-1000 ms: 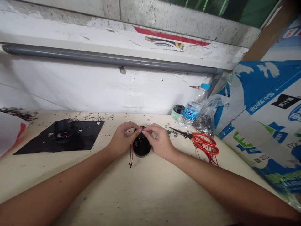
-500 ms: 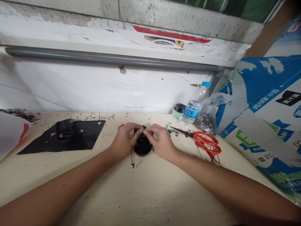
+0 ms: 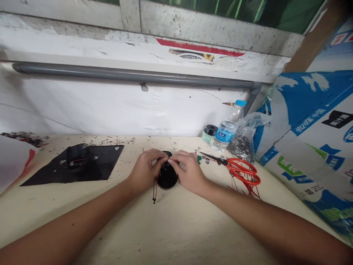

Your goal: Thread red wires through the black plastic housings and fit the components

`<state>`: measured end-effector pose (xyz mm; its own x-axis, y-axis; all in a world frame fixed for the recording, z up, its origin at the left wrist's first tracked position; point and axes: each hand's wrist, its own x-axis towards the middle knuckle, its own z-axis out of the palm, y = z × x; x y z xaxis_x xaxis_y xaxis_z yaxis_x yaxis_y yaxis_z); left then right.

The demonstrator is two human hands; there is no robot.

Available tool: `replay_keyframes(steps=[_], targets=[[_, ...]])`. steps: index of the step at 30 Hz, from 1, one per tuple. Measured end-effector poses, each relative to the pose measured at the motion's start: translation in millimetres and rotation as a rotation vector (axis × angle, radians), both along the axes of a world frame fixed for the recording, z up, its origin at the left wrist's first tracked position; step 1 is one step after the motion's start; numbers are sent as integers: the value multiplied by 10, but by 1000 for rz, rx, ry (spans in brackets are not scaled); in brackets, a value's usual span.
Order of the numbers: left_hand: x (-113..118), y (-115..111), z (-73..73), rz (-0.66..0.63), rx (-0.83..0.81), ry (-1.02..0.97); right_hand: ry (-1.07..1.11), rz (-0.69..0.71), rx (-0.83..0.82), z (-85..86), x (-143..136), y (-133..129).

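Observation:
Over a shiny black oval dish or pad (image 3: 167, 179) on the table, my two hands meet fingertip to fingertip. My left hand (image 3: 143, 170) is closed in a pinch, and a thin red and black cord (image 3: 154, 191) with a small knotted end hangs down from it. My right hand (image 3: 190, 172) is also pinched, its thumb and forefinger touching the left fingertips. Whatever tiny piece lies between the fingertips is too small to make out. Orange-handled scissors (image 3: 239, 169) lie to the right of my right hand, partly over loose red cords (image 3: 252, 190).
At left lies a black sheet (image 3: 95, 173) with a dark object and small charms on it. Tiny pieces (image 3: 116, 140) are scattered along the back. At right stand a water bottle (image 3: 226, 132), a tape roll (image 3: 209, 133), a bag of metal bits (image 3: 242, 147) and a large carton (image 3: 311, 147).
The whole scene sits slightly lower in the picture, as the head view has tilted up. Both hands stay pinched together over the black oval, with the cord still hanging.

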<state>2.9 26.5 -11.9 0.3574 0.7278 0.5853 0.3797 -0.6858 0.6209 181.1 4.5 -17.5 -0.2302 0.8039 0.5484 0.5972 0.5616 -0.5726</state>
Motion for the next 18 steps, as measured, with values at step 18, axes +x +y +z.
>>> replay_keyframes(steps=[18], targets=[[-12, 21, -18, -26, -38, 2, -6, 25, -28, 12, -18, -5]])
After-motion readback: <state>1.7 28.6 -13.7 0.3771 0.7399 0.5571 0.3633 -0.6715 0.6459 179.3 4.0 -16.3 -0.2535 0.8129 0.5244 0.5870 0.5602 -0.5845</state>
